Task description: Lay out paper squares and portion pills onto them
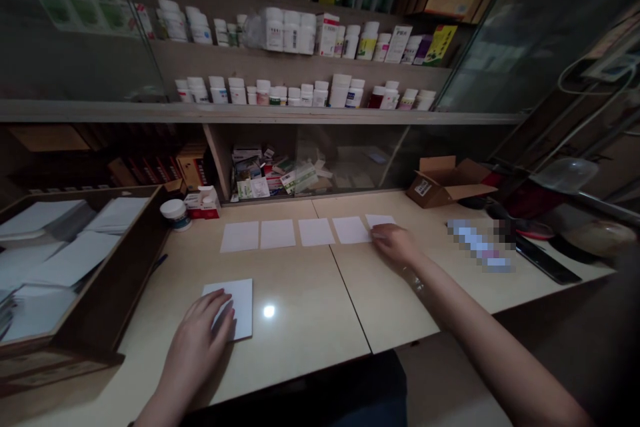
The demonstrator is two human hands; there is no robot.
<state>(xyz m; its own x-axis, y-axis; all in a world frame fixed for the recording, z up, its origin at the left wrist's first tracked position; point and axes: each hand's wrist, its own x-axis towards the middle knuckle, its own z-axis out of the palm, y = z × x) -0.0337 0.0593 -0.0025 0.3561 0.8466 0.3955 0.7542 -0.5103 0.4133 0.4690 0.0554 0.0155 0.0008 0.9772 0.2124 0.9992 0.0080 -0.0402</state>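
My left hand (207, 323) lies on a small stack of white paper squares (243, 307) near the table's front, its fingers spread and slightly bent. Farther back, a row of several white paper sheets (278, 233) lies flat with narrow gaps between them. At the right end of that row, my right hand (395, 243) has its fingers closed at the lower edge of the last white paper sheet (381, 219). The hand hides part of this sheet. A clear bracelet (414, 279) is at the right wrist.
On the left stands a wooden tray (100, 287) of white papers, beside a white jar (176, 213) and a small medicine box (203, 202). An open cardboard box (447, 181) and a black keyboard-like object (547, 259) are at right. Shelves (310, 117) of bottles rise behind.
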